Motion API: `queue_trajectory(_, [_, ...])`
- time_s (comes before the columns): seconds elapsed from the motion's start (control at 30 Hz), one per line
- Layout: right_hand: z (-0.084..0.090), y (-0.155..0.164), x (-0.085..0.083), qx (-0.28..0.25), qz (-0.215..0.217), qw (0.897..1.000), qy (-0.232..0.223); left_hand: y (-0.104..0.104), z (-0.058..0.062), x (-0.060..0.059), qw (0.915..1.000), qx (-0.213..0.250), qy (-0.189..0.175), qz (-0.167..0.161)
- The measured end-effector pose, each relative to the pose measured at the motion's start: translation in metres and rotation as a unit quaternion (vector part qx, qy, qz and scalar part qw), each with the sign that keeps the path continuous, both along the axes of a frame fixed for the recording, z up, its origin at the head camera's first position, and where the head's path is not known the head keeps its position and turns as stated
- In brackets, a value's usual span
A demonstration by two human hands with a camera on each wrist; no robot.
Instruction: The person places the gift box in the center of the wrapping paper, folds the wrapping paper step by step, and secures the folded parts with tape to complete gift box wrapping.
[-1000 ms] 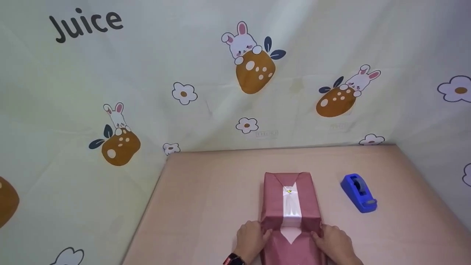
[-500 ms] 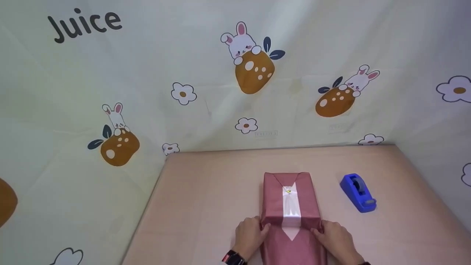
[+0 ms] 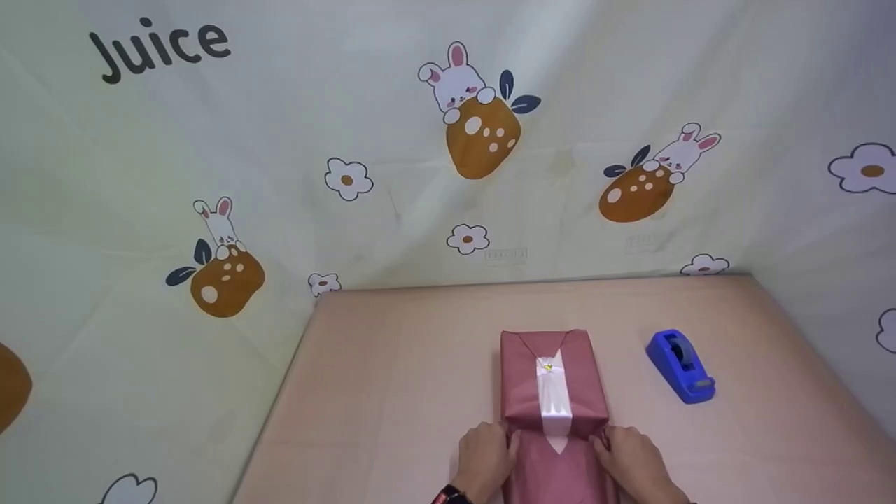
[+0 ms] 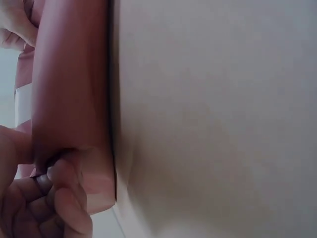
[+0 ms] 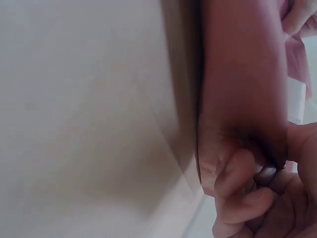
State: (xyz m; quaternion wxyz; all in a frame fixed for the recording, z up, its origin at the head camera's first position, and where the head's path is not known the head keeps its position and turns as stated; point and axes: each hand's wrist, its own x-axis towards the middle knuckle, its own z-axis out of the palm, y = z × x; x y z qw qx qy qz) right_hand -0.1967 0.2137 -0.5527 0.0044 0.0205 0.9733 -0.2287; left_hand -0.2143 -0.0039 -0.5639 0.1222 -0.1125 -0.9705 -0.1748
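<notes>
**Both hands at the near end of the wrapped box**

We see a box in dusky pink wrapping paper (image 3: pixel 553 392) lying lengthwise on the pink table (image 3: pixel 392 364), near its front edge. A white ribbon strip (image 3: pixel 554 406) runs down the top face, with a small gold dot at its far end. Our left hand (image 3: pixel 483 458) grips the near left corner, fingers curled onto the paper; the left wrist view shows fingertips (image 4: pixel 64 183) pinching the fold. Our right hand (image 3: pixel 630 458) holds the near right corner the same way, fingers (image 5: pixel 233 173) curled round the paper edge. A loose flap of paper (image 3: pixel 560 472) lies between the hands. A blue tape dispenser (image 3: pixel 680 366) sits right of the box, apart from it. A bunny-print backdrop (image 3: pixel 448 140) stands behind.
</notes>
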Motion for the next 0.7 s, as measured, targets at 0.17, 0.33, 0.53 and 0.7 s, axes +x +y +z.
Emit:
queue_trajectory(0.17, [0.001,-0.008,0.005,0.05,0.024,0.997,0.052,0.007,-0.002,0.006,0.9997,-0.006,0.021,0.005])
queue_trajectory(0.33, [0.003,-0.021,0.009,0.092,0.043,0.992,0.075,0.013,0.0,0.008,0.998,-0.051,0.038,-0.003])
queue_trajectory(0.53, [0.001,-0.03,0.012,0.087,0.062,0.991,0.086,0.008,0.003,0.009,0.9952,-0.059,0.042,-0.065])
queue_trajectory(0.7, [0.001,-0.03,0.011,0.02,0.115,0.989,0.091,-0.001,0.004,0.007,0.9829,-0.074,0.071,-0.153])
